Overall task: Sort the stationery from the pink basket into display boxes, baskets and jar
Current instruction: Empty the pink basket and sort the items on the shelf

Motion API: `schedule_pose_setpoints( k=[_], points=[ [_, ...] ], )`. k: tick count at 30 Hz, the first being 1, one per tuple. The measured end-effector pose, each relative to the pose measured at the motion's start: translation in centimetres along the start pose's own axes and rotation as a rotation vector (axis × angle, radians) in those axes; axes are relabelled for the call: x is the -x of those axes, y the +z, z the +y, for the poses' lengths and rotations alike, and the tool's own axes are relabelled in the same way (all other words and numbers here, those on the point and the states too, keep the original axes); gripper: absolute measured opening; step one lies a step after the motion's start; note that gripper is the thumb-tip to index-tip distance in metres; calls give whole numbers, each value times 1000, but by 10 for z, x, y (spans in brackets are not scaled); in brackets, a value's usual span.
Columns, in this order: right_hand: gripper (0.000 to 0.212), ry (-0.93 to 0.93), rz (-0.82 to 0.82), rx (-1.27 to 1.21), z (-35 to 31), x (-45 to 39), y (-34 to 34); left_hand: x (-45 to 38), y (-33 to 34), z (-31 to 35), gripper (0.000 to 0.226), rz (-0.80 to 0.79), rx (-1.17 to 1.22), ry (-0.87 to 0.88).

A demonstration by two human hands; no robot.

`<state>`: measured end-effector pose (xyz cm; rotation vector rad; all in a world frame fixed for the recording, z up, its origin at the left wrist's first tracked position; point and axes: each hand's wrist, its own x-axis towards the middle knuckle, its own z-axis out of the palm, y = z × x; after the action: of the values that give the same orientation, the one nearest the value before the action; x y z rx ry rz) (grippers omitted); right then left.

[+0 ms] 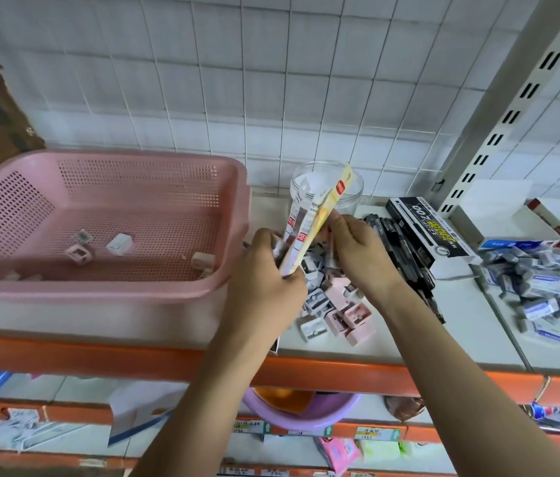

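only thing i can actually read is "700", upside down, on the black pen box [426, 228] on the counter; the red labels on the packs and the shelf tags are too blurry

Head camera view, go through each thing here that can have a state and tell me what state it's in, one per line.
Pink basket: nearly emptied, a few small sharpeners left.
Clear jar: lid off, upright.
Stack of flat packs: held tilted, gripped by both hands.
Left hand: gripping the stack's lower end.
Right hand: pinching the stack's side.
Black marker box: lying flat, open.
Sharpeners: loose pile on shelf.
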<state>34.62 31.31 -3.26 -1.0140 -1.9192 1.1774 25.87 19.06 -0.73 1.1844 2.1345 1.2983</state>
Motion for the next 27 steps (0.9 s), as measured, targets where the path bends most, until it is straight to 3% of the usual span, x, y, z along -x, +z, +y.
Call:
schedule_pose_setpoints(
  k=[3, 6, 11, 14, 17, 22, 27],
  points=[
    [46, 38, 174, -25, 1, 3, -11, -2, 4, -4, 16, -2, 79, -27],
    [44, 63, 232, -211, 5, 12, -33, -3, 11, -1, 23, -22, 145, -46],
    [30, -53, 320, 130, 28, 35, -89, -3, 40, 22, 29, -70, 230, -89],
    [12, 45, 214, 113, 57, 48, -135, 0, 75, 45, 21, -29, 121, -51],
    [13, -6, 110, 154, 87, 61, -195, 8, 127, 71, 20, -37, 161, -61],
    [34, 82, 27, -21, 120, 80, -297, 24, 215, 115, 22, -105, 236, -135],
    [20, 2, 11, 191, 135, 64, -340, 40, 257, 140, 32, -106, 264, -176]
  ],
)
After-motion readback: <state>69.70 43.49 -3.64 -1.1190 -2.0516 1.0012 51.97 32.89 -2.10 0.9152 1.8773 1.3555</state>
